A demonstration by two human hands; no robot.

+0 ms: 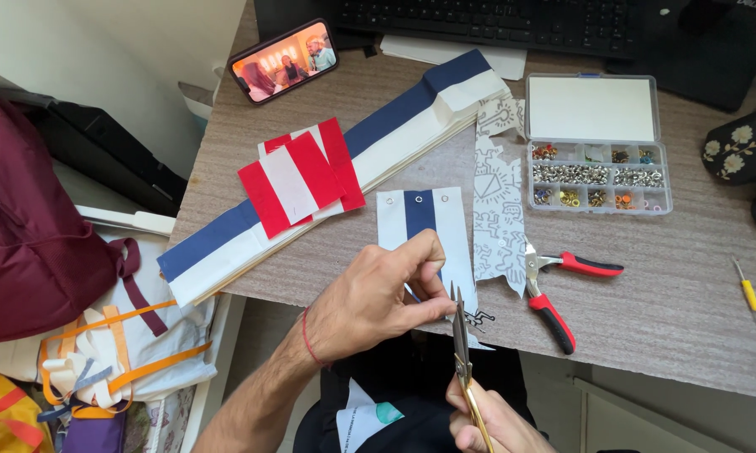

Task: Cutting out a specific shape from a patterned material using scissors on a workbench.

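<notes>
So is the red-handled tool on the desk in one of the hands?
No: the red-handled pliers lie alone on the desk, while the right hand holds gold scissors.

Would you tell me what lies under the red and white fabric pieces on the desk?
The red and white pieces rest on a long navy and white fabric strip, which lies on the desk. The strip's covered middle is hidden.

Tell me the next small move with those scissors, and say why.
Probably close the scissors gently on the lower edge of the blue and white cloth strip. The left hand pinches that edge right beside the blade tips, and the right hand holds the gold handles, so the blades look lined up there.
</notes>
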